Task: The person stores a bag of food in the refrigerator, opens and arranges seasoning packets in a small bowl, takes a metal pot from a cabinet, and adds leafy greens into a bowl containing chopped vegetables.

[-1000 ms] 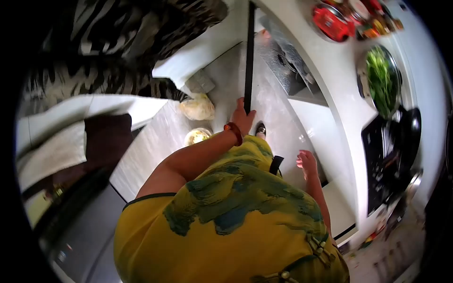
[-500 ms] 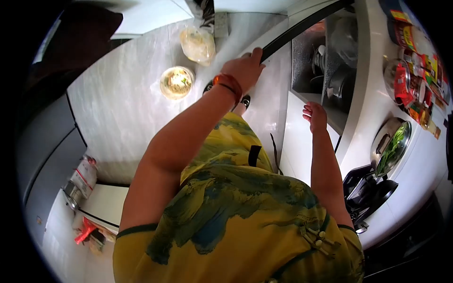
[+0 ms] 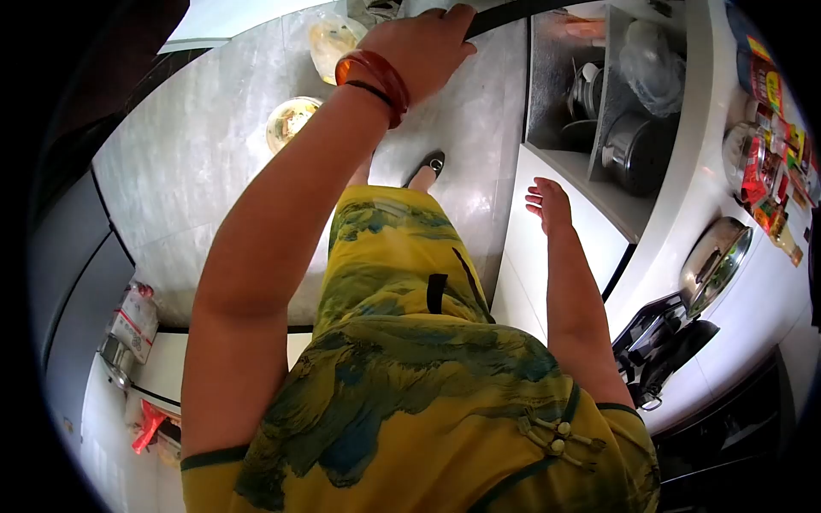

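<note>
My left hand point(image 3: 423, 53), with a red bangle point(image 3: 376, 79) and a thin dark band at the wrist, is closed around the dark edge of a cabinet door point(image 3: 513, 12) at the top of the view. Its fingertips curl over that edge. My right hand point(image 3: 550, 205) hangs in the air before the lower cabinet, fingers apart and nothing in it. Inside the opened cabinet sit a metal pot point(image 3: 637, 154), a clear plastic bag point(image 3: 650, 68) and some stacked metal cookware point(image 3: 585, 92), on either side of a divider.
On the floor stand a round tub of food point(image 3: 291, 122) and a filled plastic bag point(image 3: 332, 47), near my feet. The counter at right holds food packets point(image 3: 757, 175), a steel pan point(image 3: 717, 261) and a dark wok point(image 3: 680, 355) by the stove.
My left hand has moved up and away from me with the door edge, and more of the cabinet's inside shows. My right hand stays free. The head view has shifted.
</note>
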Demonstrator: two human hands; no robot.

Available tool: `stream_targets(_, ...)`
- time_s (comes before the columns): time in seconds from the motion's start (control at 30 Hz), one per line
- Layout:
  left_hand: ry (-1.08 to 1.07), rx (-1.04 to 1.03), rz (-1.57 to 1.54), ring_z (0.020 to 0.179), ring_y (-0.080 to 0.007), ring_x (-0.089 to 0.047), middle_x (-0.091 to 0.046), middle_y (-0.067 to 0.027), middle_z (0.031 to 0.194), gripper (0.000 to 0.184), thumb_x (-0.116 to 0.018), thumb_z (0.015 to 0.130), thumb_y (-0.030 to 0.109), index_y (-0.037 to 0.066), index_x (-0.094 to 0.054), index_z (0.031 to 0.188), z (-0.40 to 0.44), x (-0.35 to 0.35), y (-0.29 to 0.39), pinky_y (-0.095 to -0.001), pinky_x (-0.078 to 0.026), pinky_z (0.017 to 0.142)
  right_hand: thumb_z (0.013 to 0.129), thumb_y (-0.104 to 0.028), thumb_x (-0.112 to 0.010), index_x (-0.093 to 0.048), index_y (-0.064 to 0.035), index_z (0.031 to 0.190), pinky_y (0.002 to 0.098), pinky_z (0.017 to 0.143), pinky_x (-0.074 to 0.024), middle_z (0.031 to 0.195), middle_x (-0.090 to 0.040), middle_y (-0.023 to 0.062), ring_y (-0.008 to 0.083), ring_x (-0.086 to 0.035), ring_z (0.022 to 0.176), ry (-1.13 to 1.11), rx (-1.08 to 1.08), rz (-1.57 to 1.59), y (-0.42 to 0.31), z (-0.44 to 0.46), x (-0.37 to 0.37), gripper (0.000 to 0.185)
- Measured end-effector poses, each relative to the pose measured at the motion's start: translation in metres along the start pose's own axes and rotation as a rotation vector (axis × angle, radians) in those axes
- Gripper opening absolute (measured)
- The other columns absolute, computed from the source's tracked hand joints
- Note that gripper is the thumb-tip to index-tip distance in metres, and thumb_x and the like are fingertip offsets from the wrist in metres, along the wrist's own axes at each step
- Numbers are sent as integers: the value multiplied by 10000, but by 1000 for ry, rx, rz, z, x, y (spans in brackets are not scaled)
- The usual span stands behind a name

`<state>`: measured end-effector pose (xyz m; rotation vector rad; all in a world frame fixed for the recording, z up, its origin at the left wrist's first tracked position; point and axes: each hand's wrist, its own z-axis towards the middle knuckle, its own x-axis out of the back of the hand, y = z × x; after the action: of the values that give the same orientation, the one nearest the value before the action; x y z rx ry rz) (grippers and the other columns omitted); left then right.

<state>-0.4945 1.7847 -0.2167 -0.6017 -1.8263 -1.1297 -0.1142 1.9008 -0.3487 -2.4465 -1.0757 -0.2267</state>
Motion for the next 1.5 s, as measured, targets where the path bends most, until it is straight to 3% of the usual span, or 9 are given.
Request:
stream_targets(0.23,-143,72,-28,727,-358,-620,-632,-177,786,332,-495,900,278,28,-435,1111,5,16,7,-451,-486,632,907,-258,-525,-543,-59,1124,355,743,-516,998,-589,106,209,-594,859,-3,-20,40,5,8,0,295)
stream_targets(0.4,-9,8,-85,792,-363,-611,-627,-196,844,299,-524,884,253,19,-474,1063,-3,25,11,-459,-476,684,904,-252,-523,-546,-61,1116,349,738,-518,989,-590,104,208,-595,857,16,-13,26,15,7,15,287)
stream_targets(0.77,18,-187,-202,802,-358,-619,-628,-217,848,382,-482,816,106,-23,-442,1174,-2,9,-22,-434,-486,695,904,-266,-531,-548,-66,1104,340,732,-511,979,-584,93,201,-583,844,34,-69,-115,27,6,-1,284)
stream_targets(0.8,-107,-126,-147,800,-344,-624,-633,-203,855,426,-479,819,99,-25,-414,1221,3,11,-22,-421,-491,676,903,-267,-533,-546,-65,1105,340,746,-507,992,-579,97,207,-579,860,30,-75,-123,24,6,-6,286)
stream_targets(0.9,-141,-136,-112,805,-344,-624,-635,-199,875,434,-477,829,107,-39,-410,1232,3,10,-26,-420,-493,669,905,-268,-532,-536,-58,1110,343,753,-508,988,-581,97,204,-581,859,29,-70,-159,17,3,-18,293)
stream_targets(0.93,-171,-124,-103,814,-341,-625,-636,-198,894,417,-473,839,109,-43,-421,1224,2,15,-24,-419,-496,681,904,-266,-536,-535,-58,1109,343,754,-508,985,-581,96,201,-580,857,16,-66,-156,19,6,-19,292)
stream_targets(1.03,67,-259,-157,827,-339,-625,-635,-197,909,393,-457,846,96,-40,-433,1214,-9,15,-30,-423,-498,700,903,-288,-539,-541,-52,1103,340,696,-520,963,-590,97,191,-595,806,-2,-46,-165,21,13,-24,309)
stream_targets(1.27,-96,-159,-116,876,-347,-626,-637,-209,949,258,-483,834,53,-41,-518,1072,-2,30,-38,-413,-504,757,897,-282,-547,-549,-69,1100,338,685,-516,944,-593,85,191,-597,792,-25,-65,-206,24,18,-34,294)
stream_targets(1.5,68,-228,-224,863,-324,-636,-649,-199,914,189,-517,837,72,-33,-563,987,-17,33,-41,-394,-509,757,883,-289,-559,-550,-58,1071,327,657,-515,911,-596,85,183,-596,766,-33,-85,-263,28,22,-43,298)
